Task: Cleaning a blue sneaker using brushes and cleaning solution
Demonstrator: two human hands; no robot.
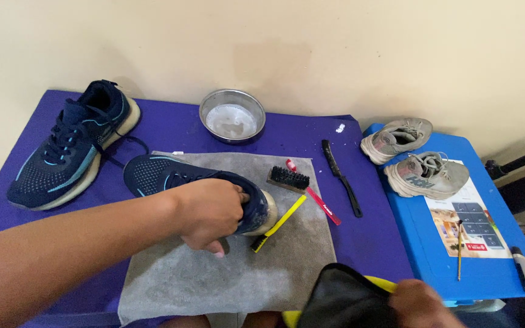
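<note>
Navy mesh shoe point(171, 176) pinned on its side by the left hand point(211, 212), fingers curled shut over the heel end.

Gripped there, the shoe stays steady on the grey cloth point(214, 273) with its pale sole turned outward; the right hand point(420, 304) sits low at the frame's edge, closed on a black cloth point(341, 300) over something yellow, though how tightly is hard to judge. A yellow-handled brush point(277, 225) lies touching the heel, with a black-bristled red brush point(302, 188) and a slim black brush point(341, 176) just beside, all within reach. Its mate point(71, 146) rests near the purple table point(366, 231) top's left edge, a steel bowl point(232, 115) at the back. Bare grey cloth in front leaves room to turn the shoe. Two grey shoes point(414, 158) wait on a blue board point(432, 255).
</note>
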